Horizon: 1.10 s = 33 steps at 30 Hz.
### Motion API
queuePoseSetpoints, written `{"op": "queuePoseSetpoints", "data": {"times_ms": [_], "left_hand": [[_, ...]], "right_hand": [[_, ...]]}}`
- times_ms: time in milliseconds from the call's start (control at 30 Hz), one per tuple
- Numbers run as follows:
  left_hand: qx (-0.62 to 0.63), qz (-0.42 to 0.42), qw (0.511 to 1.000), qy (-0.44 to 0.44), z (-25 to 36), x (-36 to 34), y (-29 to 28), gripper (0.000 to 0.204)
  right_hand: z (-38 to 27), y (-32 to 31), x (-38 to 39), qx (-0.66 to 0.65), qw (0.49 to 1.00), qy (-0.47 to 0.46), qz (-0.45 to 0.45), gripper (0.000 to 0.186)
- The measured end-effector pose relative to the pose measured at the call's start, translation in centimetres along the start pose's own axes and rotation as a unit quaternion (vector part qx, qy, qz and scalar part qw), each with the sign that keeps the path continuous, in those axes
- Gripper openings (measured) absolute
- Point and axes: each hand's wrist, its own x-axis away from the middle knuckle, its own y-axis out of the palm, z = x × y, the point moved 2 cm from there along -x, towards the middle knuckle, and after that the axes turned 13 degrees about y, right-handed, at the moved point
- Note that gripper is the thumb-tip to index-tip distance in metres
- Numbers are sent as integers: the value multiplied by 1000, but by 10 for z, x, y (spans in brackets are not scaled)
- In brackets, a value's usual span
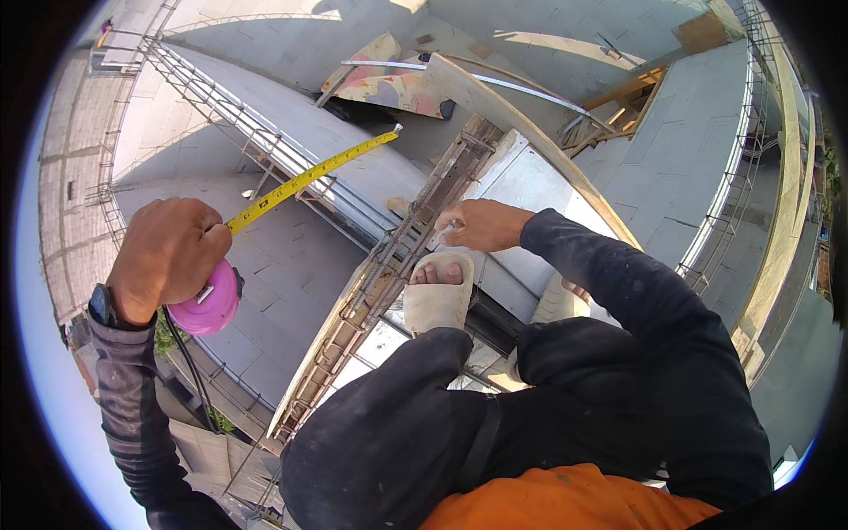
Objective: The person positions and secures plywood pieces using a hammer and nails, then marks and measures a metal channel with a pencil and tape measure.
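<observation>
Measuring up on the formwork, tape drawn out.

The left hand [168, 256] has its fingers wrapped tight round a pink tape measure [210, 300], the yellow blade [309, 177] reaching up toward the grey panels. The right hand [481, 225] rests curled on the rebar cage [397, 256], just above a sandalled foot [437, 296]; whether it grips anything, I cannot tell.

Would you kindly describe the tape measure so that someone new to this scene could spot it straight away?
Start at the long rebar cage running up the middle, under the sandalled foot. Look to its left, where the left hand is raised. In that fist sits the tape measure: a round pink case with a yellow blade reaching up and right, the only bright pink thing among grey panels.
</observation>
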Motion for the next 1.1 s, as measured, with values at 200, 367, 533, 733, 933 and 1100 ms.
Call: {"op": "queuePoseSetpoints", "data": {"times_ms": [200,367,533,733,933,1100], "left_hand": [[-155,242,947,144,55,-105,-76,26],[-251,96,952,148,113,-177,-133,27],[-302,3,939,164,169,-223,-161,32],[-356,-121,899,224,181,-278,-177,37],[-486,-198,794,308,203,-290,-191,21],[-465,-212,782,357,187,-311,-197,21]], "right_hand": [[45,-121,87,235,958,75,146,52],[53,-166,147,227,940,108,230,57],[115,-152,152,118,946,67,295,62],[161,-127,111,9,934,51,352,52],[171,-111,63,-27,899,65,433,44],[160,-109,39,-5,918,22,396,41]]}}
